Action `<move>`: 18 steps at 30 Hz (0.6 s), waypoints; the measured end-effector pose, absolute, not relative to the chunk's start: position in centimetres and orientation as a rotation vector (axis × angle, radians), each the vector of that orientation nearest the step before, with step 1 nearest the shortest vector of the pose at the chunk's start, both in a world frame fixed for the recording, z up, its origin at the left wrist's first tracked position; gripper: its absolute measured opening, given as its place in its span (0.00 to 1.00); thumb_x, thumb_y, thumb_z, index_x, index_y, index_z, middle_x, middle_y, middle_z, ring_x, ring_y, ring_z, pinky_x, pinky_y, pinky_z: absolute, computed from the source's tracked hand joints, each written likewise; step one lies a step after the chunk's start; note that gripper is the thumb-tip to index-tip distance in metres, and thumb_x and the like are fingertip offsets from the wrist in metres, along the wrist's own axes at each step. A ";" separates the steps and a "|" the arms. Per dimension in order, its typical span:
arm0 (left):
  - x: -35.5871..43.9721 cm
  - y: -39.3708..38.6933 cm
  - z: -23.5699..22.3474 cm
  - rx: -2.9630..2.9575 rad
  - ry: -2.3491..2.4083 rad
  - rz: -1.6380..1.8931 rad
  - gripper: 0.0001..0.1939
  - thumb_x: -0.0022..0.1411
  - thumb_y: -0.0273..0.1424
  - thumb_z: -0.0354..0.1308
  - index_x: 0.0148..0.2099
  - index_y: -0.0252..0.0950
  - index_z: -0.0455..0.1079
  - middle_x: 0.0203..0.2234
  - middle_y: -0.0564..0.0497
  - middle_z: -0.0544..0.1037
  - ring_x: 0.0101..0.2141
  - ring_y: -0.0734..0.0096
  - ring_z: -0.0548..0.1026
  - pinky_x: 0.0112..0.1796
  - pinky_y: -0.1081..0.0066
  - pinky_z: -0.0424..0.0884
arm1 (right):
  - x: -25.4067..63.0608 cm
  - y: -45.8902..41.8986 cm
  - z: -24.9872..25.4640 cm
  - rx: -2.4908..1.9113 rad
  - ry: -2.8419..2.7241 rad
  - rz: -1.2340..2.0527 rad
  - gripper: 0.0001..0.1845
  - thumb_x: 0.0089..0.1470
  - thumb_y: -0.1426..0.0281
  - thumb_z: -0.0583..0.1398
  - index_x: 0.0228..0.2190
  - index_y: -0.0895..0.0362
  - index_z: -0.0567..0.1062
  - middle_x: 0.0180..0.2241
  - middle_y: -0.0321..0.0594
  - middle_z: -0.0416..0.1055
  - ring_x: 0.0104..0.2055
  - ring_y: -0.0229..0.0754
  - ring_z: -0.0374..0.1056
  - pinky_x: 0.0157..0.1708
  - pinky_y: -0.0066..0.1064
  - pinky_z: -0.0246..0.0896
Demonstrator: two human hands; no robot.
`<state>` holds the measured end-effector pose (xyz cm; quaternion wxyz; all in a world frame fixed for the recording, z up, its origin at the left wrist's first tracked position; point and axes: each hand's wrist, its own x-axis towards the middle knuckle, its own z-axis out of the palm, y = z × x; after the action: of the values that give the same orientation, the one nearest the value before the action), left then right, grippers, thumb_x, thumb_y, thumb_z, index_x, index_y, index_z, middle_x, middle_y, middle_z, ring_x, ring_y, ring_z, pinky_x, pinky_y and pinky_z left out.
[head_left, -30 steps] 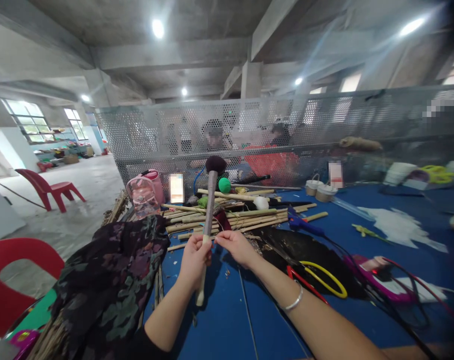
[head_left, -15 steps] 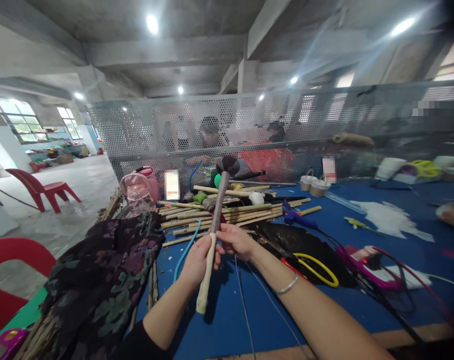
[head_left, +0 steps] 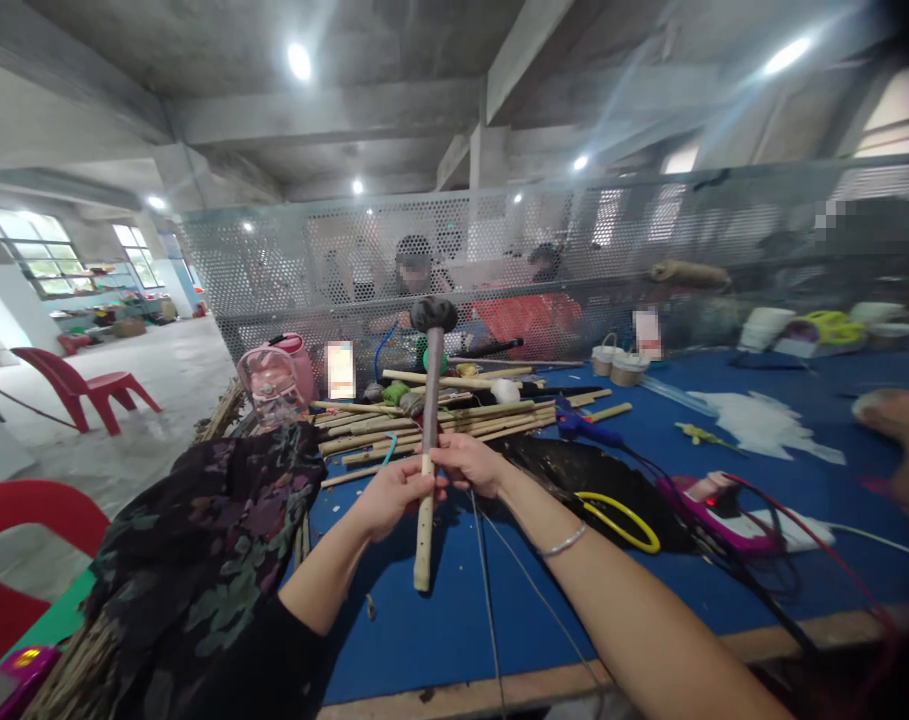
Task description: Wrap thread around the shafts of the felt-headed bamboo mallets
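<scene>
A bamboo pipe [head_left: 424, 535] with small dark holes along its pale lower part points away from me above the blue table. Its upper part is covered in grey-brown, and a dark rounded head [head_left: 433, 314] tops the far end. My left hand [head_left: 394, 492] pinches the pale section from the left. My right hand [head_left: 469, 463] has its fingers closed on the pipe from the right, near where the grey-brown covering ends. A thin grey cord [head_left: 485, 580] trails from below my right hand to the table's front edge.
Behind my hands lies a pile of bamboo sticks [head_left: 514, 418]. Dark floral cloth [head_left: 199, 540] covers the left side. To the right are a blue glue gun [head_left: 585, 425], yellow-handled scissors [head_left: 623, 520] and a magenta power strip [head_left: 724, 525]. Another person's hand [head_left: 900, 415] is far right.
The pipe has swung more upright, its lower end moving right and up. My left hand has shifted from gripping around the pipe to a pinch at its side. The view has shifted slightly.
</scene>
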<state>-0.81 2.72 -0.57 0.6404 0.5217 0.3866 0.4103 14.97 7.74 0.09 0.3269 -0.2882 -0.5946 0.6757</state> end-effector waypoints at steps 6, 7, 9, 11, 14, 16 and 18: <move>-0.6 1.9 -1.4 1.193 0.989 1.042 0.21 0.43 0.39 0.68 0.37 0.32 0.69 0.26 0.50 0.74 0.23 0.74 0.72 0.24 0.75 0.67 | 13.8 7.4 -0.1 -0.743 -1.535 1.699 0.18 0.37 0.62 0.66 0.26 0.61 0.68 0.18 0.32 0.67 0.17 0.30 0.58 0.16 0.23 0.48; -0.6 1.8 -1.4 1.222 1.069 1.077 0.21 0.41 0.39 0.68 0.35 0.32 0.68 0.22 0.53 0.73 0.20 0.77 0.69 0.21 0.76 0.65 | 13.7 7.4 -0.2 -0.773 -1.545 1.653 0.18 0.37 0.62 0.66 0.26 0.61 0.69 0.18 0.32 0.67 0.18 0.31 0.58 0.17 0.23 0.48; -0.7 1.8 -1.3 1.247 1.152 1.110 0.21 0.38 0.38 0.70 0.30 0.33 0.66 0.17 0.56 0.69 0.17 0.79 0.66 0.19 0.77 0.62 | 13.7 7.6 -0.2 -0.807 -1.558 1.579 0.18 0.38 0.62 0.66 0.27 0.62 0.69 0.18 0.32 0.67 0.18 0.30 0.58 0.17 0.23 0.47; -1.0 1.8 -1.0 1.235 1.105 1.077 0.20 0.38 0.38 0.69 0.28 0.32 0.65 0.17 0.56 0.70 0.18 0.79 0.67 0.22 0.76 0.65 | 14.1 7.7 -0.2 -0.806 -1.579 1.600 0.18 0.38 0.61 0.66 0.27 0.61 0.69 0.15 0.28 0.63 0.15 0.28 0.53 0.16 0.22 0.43; -1.6 1.6 -0.7 1.222 0.942 0.950 0.19 0.41 0.38 0.68 0.32 0.31 0.69 0.24 0.51 0.74 0.24 0.76 0.72 0.29 0.73 0.69 | 14.7 7.8 -0.1 -0.768 -1.619 1.755 0.20 0.39 0.59 0.65 0.29 0.60 0.68 0.11 0.22 0.53 0.10 0.25 0.40 0.12 0.23 0.32; -1.7 1.4 -0.6 1.228 0.894 0.873 0.19 0.43 0.39 0.66 0.34 0.31 0.70 0.27 0.49 0.75 0.27 0.73 0.73 0.31 0.72 0.69 | 14.7 7.8 -0.2 -0.742 -1.621 1.780 0.21 0.38 0.59 0.66 0.29 0.59 0.67 0.11 0.21 0.53 0.10 0.25 0.38 0.12 0.23 0.29; -1.5 1.4 -0.7 1.256 0.942 0.885 0.19 0.45 0.40 0.65 0.35 0.32 0.69 0.26 0.50 0.74 0.26 0.73 0.72 0.28 0.72 0.68 | 14.3 7.7 -0.4 -0.726 -1.594 1.732 0.21 0.36 0.60 0.67 0.28 0.60 0.66 0.13 0.24 0.58 0.11 0.25 0.43 0.12 0.22 0.33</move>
<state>-1.48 1.35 -0.75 0.6205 0.5465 0.4099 0.3849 14.32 7.71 -0.42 0.3329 -0.2778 -0.6101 0.6632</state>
